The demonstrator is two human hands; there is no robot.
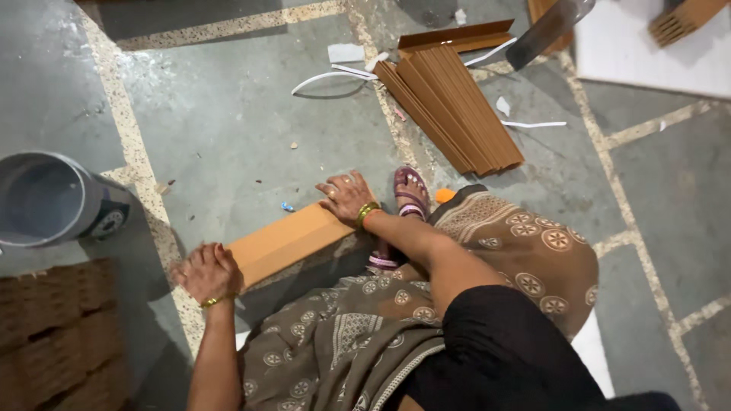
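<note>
Nearest, my left hand (207, 272) and right hand (345, 196) pressed flat on one folded cardboard strip (288, 240), neither gripping; many strips (449, 103) waited, stacked far on the floor (228, 129).

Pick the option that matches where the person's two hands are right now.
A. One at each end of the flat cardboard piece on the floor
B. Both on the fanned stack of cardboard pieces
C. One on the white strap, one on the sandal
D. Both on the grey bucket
A: the left hand presses the near end of the flat cardboard piece, and the right hand rests on its far end.
</note>
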